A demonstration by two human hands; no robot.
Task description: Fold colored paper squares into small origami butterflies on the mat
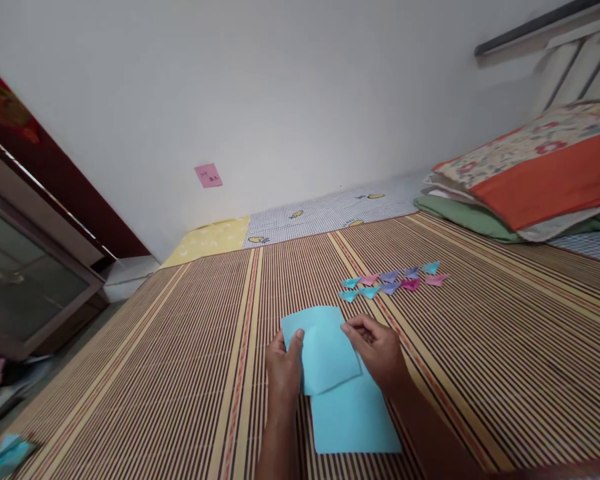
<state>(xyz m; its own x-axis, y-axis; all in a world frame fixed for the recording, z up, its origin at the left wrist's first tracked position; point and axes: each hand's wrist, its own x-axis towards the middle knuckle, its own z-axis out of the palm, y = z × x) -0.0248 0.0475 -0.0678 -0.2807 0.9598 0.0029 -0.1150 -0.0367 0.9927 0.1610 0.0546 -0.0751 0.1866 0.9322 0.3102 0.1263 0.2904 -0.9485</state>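
Observation:
A light blue sheet of paper [325, 350] is held up between my two hands, slightly curved. My left hand [285, 360] grips its left edge, thumb on the front face. At the right edge, my right hand [377, 343] pinches the paper between thumb and forefinger, the other fingers curled. Underneath, another light blue sheet [355, 420] lies flat on the striped mat [190, 360], partly covered by the held one. Beyond my hands, small folded paper pieces [390, 288] in blue, pink and purple stand in two rows.
A crumpled or folded blue paper piece [10, 455] lies at the lower left. Folded bedding [555, 173] is piled at the right against the wall. A pink note [209, 175] is stuck on the white wall [290, 100]. A cabinet [25, 267] stands at the left.

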